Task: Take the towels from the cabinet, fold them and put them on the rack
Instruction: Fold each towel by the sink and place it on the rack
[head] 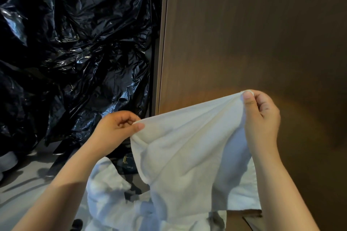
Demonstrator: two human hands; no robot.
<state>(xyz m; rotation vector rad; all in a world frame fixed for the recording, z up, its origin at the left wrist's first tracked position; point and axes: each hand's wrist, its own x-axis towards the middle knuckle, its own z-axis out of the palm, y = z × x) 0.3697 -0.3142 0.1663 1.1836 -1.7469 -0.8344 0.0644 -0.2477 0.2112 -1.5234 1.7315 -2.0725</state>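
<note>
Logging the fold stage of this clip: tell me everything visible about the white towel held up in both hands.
The white towel looks like soft terry cloth, not yet folded. Its top edge is stretched between the left hand and the right hand, whose fingers pinch it, the right end higher. The rest hangs in loose folds before a wooden panel, above other white cloth.

Both hands, left and right, pinch a white towel stretched before a brown panel.
</note>
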